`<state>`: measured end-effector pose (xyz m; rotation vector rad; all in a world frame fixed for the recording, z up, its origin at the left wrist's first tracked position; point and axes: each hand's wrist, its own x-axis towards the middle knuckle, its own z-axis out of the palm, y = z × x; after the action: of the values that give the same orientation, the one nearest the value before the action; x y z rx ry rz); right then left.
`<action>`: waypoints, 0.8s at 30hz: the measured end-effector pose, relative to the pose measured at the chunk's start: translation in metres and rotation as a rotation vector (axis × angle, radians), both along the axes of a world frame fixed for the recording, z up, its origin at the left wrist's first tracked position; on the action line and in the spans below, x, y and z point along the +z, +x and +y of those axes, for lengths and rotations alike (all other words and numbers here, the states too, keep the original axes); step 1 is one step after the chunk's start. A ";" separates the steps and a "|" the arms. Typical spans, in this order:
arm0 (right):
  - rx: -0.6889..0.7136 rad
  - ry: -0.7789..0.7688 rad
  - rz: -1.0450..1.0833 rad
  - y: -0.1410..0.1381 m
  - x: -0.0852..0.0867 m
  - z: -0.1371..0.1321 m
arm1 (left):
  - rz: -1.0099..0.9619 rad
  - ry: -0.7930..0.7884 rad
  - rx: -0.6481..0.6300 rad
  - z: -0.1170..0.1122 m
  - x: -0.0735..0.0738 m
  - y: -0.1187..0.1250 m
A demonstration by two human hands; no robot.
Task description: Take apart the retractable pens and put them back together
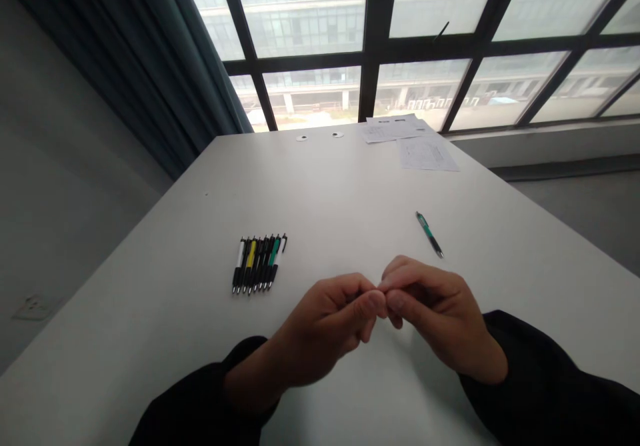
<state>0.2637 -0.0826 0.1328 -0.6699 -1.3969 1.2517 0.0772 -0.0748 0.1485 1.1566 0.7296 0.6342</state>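
Observation:
My left hand [335, 323] and my right hand [435, 309] meet above the near part of the white table [340, 219], fingertips touching. Both are closed in a pinch, thumb against fingers. Whatever lies between the fingertips, if anything, is too small or hidden to make out. To the left, a row of several pens [257, 264] lies side by side, with black grips and white, yellow, black and green barrels. A single green pen [429, 234] with a black grip rests on the table just beyond my right hand, tip pointing toward me.
Printed paper sheets [427, 153] lie at the far right of the table. Two white oval pieces with dark spots [338, 135] sit at the far edge. A dark curtain [150, 53] hangs at the left, beside a large framed window [370, 53].

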 end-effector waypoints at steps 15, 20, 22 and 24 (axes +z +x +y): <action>-0.269 -0.395 -0.740 0.103 -0.062 0.035 | 0.268 0.049 0.223 0.043 -0.077 0.006; -0.346 -0.329 -0.902 0.105 -0.086 0.036 | 0.435 0.224 0.182 0.050 -0.103 0.023; -0.380 -0.282 -0.947 0.106 -0.087 0.037 | 0.503 0.331 0.184 0.051 -0.105 0.030; -0.397 -0.233 -0.982 0.105 -0.087 0.037 | 0.565 0.442 0.194 0.053 -0.105 0.035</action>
<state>0.3691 -0.0455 0.0454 -1.7878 -1.7518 0.7650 0.1123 -0.0220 0.0434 1.7205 1.2315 0.6534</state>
